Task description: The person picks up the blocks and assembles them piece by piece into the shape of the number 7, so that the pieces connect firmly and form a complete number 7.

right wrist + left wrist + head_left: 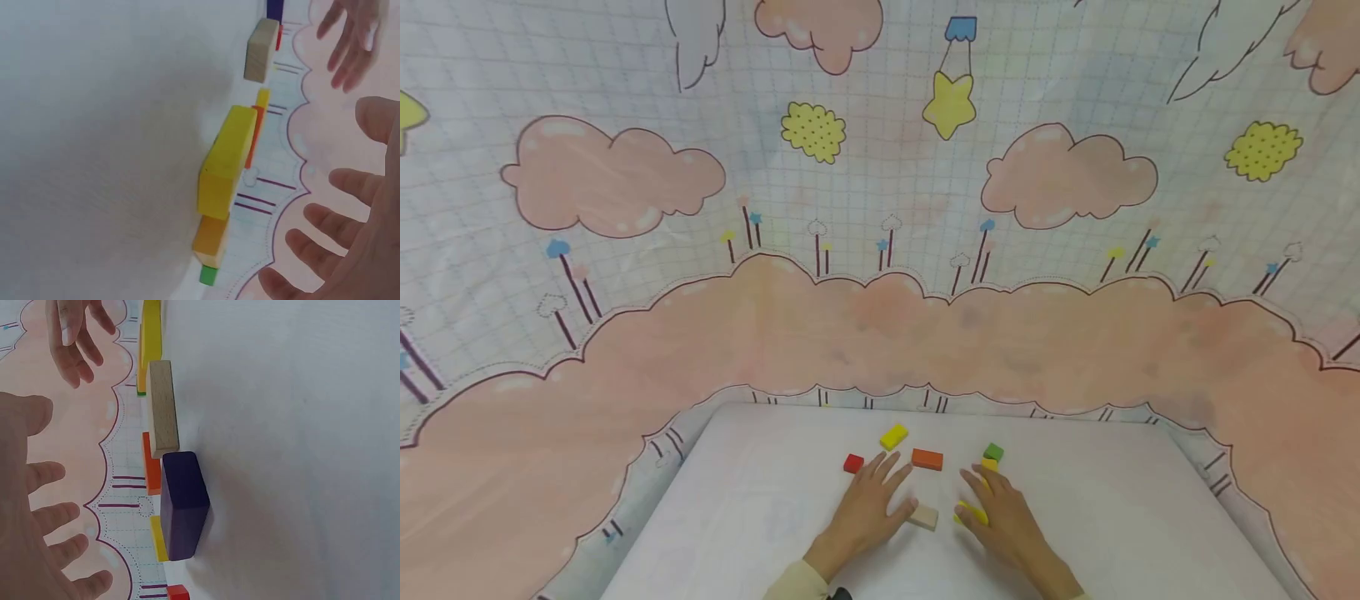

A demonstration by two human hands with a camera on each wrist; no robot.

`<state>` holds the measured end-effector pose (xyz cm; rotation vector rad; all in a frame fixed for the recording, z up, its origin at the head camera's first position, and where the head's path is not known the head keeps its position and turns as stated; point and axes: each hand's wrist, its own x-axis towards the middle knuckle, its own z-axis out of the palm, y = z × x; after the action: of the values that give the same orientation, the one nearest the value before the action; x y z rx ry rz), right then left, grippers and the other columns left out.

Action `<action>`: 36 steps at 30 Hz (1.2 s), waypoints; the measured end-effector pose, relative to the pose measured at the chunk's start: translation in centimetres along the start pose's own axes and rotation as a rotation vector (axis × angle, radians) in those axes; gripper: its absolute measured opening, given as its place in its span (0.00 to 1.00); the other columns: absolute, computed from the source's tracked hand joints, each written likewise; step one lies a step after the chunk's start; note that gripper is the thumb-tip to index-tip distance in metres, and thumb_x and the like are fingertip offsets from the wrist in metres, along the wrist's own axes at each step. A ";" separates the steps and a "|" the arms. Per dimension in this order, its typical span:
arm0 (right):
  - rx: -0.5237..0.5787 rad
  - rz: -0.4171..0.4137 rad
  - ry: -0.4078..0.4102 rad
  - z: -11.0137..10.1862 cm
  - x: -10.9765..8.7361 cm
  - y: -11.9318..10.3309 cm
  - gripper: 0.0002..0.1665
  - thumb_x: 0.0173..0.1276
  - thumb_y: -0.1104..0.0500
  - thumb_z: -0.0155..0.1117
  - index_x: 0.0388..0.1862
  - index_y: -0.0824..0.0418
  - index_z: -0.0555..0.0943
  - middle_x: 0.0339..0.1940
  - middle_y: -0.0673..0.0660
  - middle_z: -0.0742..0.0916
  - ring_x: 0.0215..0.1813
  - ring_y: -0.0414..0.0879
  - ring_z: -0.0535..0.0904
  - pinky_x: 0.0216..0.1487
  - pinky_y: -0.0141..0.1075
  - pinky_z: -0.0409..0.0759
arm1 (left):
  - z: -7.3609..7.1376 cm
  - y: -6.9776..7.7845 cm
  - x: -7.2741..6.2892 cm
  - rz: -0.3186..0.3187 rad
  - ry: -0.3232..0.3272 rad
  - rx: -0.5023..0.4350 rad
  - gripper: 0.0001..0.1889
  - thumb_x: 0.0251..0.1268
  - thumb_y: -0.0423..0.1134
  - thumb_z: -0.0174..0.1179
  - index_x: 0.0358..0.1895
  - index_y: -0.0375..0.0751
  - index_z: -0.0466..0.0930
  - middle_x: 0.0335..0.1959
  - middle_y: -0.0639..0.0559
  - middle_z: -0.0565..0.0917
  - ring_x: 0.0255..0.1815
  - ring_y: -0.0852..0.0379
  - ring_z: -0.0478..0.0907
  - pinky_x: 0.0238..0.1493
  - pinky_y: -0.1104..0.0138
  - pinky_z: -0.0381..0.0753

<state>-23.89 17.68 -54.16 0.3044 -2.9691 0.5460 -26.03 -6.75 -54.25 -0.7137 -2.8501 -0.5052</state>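
In the head view my left hand (pixel 867 504) is over the left part of a group of wooden blocks, fingers spread and holding nothing. A dark purple block (pixel 184 506) stands out in the left wrist view but is hidden under that hand in the head view. Beside the thumb lies a plain wood block (pixel 924 517). My right hand (pixel 1006 518) hovers, fingers apart, over a yellow block (pixel 226 162) and an orange-yellow block (pixel 211 240); it grips neither. Behind its fingertips is a green block (pixel 993 452).
Farther back on the white table (pixel 1120 500) lie an orange block (pixel 927 459), another yellow block (pixel 894 437) and a red block (pixel 853 463). A patterned cloth (pixel 850 333) with clouds and stars hangs behind and around the table.
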 end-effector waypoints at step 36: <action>0.257 0.230 -0.094 0.9 -0.6 1.3 0.34 0.56 0.52 0.76 0.62 0.55 0.77 0.58 0.57 0.81 0.53 0.49 0.77 0.61 0.54 0.77 | 2.0 0.2 -0.5 -0.041 -0.143 -0.182 0.27 0.60 0.47 0.69 0.64 0.55 0.75 0.63 0.56 0.77 0.65 0.55 0.73 0.67 0.54 0.74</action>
<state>-23.60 18.65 -55.53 0.0060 -3.0433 0.9687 -25.69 -6.10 -56.19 -0.7499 -2.9838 -0.7577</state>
